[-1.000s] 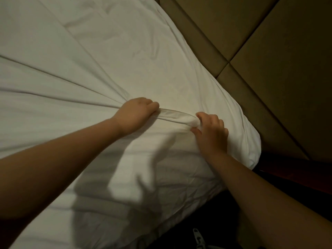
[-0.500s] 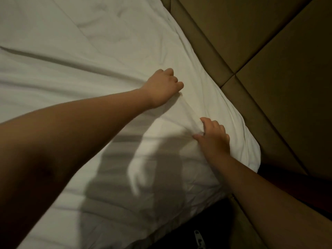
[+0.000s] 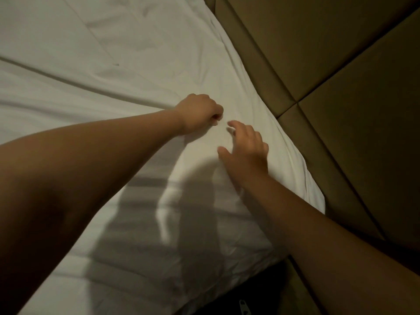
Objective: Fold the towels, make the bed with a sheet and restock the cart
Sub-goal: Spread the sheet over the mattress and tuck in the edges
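Observation:
A white sheet (image 3: 127, 64) covers the mattress up to its corner at the lower right. My left hand (image 3: 200, 113) is curled into a fist on the sheet near that corner, and a long taut crease runs into it from the left, so it grips the fabric. Just to its right lies my right hand (image 3: 248, 147), its fingers spread and relaxed, resting flat on the sheet. Both forearms cast shadows over the near part of the bed.
A brown padded headboard (image 3: 329, 53) with panel seams runs along the bed's right side, close to the mattress edge (image 3: 311, 178). Dark floor (image 3: 261, 292) shows below the bed corner, with a small pale object (image 3: 244, 308) on it.
My right hand has let go of the pinched fold and spread flat. My left hand swung up the bed with the sheet, then settled close to the right hand; the raised fold is gone.

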Demonstrator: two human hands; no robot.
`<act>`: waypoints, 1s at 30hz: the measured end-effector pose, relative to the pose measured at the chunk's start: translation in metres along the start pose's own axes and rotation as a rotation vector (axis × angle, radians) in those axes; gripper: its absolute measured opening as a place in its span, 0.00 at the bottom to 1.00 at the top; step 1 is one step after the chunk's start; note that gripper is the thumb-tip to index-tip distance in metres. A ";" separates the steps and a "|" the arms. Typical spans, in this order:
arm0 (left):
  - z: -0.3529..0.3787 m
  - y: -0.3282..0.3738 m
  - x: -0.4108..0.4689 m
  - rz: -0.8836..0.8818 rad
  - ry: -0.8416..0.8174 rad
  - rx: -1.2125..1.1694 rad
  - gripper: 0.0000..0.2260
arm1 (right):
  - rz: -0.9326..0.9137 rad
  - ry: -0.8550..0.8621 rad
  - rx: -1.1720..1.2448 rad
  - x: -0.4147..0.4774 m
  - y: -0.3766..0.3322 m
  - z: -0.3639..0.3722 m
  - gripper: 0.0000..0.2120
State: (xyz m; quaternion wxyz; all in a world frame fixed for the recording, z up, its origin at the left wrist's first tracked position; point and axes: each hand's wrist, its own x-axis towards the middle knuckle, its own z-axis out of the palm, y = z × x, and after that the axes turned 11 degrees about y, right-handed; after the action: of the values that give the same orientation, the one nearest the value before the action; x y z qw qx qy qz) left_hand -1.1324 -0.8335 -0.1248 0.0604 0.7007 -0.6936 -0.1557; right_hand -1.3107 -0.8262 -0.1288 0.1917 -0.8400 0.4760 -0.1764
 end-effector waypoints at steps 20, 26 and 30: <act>-0.071 -0.084 -0.021 -0.128 -0.257 0.100 0.12 | 0.108 -0.427 -0.183 0.042 -0.017 0.018 0.10; -0.085 -0.112 -0.018 -0.141 -0.337 0.280 0.15 | 0.190 -0.511 -0.187 0.053 -0.024 0.017 0.07; -0.082 -0.113 0.004 -0.066 -0.065 0.410 0.11 | 0.224 -0.556 -0.194 0.058 -0.026 0.018 0.10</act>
State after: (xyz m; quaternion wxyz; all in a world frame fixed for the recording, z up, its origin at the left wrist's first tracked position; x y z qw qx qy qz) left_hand -1.0001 -0.8449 -0.0817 -0.1111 0.7152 -0.6891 -0.0360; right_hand -1.2548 -0.8617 -0.1254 0.2516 -0.8127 0.5096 0.1283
